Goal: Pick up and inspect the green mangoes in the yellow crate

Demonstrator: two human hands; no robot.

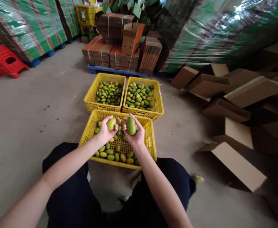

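Observation:
My left hand (106,129) is closed round a yellow-green fruit (111,123). Beside it, my right hand (136,134) holds a larger green fruit (131,126), its fingers curled behind and along the side. Both hands are above the near yellow crate (153,142), close together but apart. Green and yellowish fruits (110,157) lie scattered on that crate's floor, mostly along the near and left sides; my hands and forearms hide some of them.
Two more yellow crates of fruit (91,95) (159,98) stand just beyond. Behind them, flattened cartons (98,52) rest on a blue pallet (105,69). Open cardboard boxes (236,164) lie at the right, a red stool (5,60) at the left.

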